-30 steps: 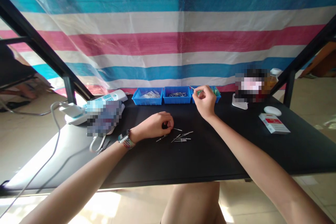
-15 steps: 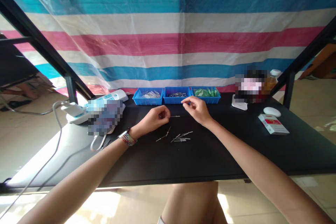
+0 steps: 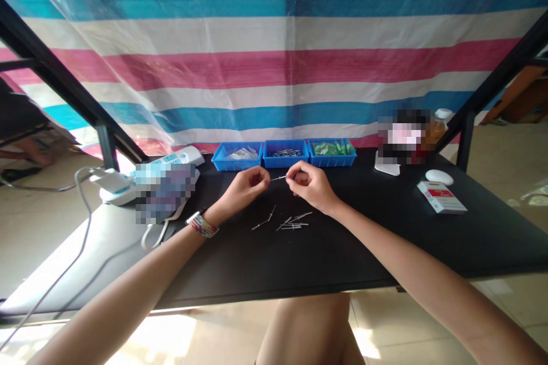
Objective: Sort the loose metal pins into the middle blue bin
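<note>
My left hand (image 3: 245,183) and my right hand (image 3: 309,182) meet above the black table (image 3: 342,251), both pinched on one thin metal pin (image 3: 278,178) that spans the gap between them. Just below the hands lies a small scatter of several similar pins (image 3: 287,221). Behind the hands stand three blue trays: the left one (image 3: 237,156) with clear bags, the middle one (image 3: 285,153) with metal pins, the right one (image 3: 332,150) with green pieces.
A white and blue device (image 3: 128,182) with a cable sits at the table's left. A red and white box (image 3: 440,197), a white oval object (image 3: 436,176) and a bottle (image 3: 436,125) are at the right. A striped tarp hangs behind.
My right hand came back from the green-piece tray to the middle and now pinches the pin's right end. My left hand lifted off the table with the pin.
</note>
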Demonstrator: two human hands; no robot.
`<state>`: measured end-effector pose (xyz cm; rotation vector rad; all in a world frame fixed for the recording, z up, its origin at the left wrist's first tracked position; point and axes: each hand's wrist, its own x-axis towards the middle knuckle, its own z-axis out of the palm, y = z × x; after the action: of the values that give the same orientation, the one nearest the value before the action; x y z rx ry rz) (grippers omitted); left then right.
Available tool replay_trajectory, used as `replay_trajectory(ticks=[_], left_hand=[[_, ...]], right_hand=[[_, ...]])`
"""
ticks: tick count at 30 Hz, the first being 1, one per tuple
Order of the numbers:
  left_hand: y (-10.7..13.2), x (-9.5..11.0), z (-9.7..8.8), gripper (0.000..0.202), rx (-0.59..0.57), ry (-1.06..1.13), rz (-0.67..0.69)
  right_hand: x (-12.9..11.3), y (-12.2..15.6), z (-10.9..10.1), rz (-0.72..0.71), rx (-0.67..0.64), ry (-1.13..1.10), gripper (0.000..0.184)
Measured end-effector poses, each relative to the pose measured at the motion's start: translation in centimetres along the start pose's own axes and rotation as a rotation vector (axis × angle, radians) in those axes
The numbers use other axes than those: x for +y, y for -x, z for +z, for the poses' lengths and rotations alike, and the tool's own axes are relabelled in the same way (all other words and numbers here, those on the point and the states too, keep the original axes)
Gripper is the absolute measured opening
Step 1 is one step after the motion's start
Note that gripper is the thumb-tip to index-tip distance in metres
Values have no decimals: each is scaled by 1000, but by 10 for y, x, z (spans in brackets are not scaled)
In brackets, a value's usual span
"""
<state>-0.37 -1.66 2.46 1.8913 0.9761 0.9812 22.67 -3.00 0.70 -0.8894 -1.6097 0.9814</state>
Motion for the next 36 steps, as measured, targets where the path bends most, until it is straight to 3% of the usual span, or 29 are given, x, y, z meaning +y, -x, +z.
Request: replay_trajectory(ticks=[12,18,31,36], left_hand=[[1,-5,1,33,-25,-46,15],[2,-9,1,30,-18,26,62],[2,-11,5,35,-8,-88,10],[2,-13,4,38,22,-125,11]], right_hand=[[3,-1,-4,-18,-27,58,16],[9,-2,-1,48,-37,-3,23],[10,-1,3,90,6,-165,24],[8,1,4,93,-36,-143,22]])
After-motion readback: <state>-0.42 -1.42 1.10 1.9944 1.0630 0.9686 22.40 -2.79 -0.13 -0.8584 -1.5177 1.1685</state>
